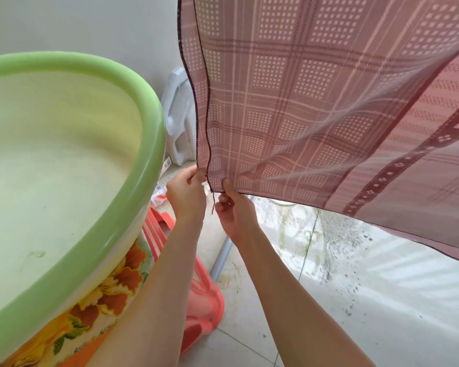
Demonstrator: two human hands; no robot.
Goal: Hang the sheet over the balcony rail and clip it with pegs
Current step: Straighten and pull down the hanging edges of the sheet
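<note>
Two bare hands work the bottom corner of a thin pink checked sheet on a tiled balcony, seen from the person's own head. The left hand is closed on the sheet's dark-stitched side hem just at the corner, fingers curled around the cloth. The right hand pinches the bottom hem just beside it, thumb up against the fabric. A loose thread dangles from the corner between the two.

The sheet rises from the grip and fills the upper right of the view, hanging from somewhere above the picture's top edge; the rail itself cannot be seen. Its lower edge runs away to the right in a long sag, and a broad fold crosses the cloth diagonally, so the drape is far from flat. No pegs show anywhere.

By the look of it, the step in hand is squaring and straightening the hanging sheet, with the clipping not yet begun. The next move would seem to call for a downward and outward tug at this corner to take out the diagonal fold and level the hem, then a free hand to fetch pegs, which must come from out of view.

At left a large green basin sits empty on a red stool, close by the left forearm. A white plastic object stands against the wall behind the sheet's edge.
</note>
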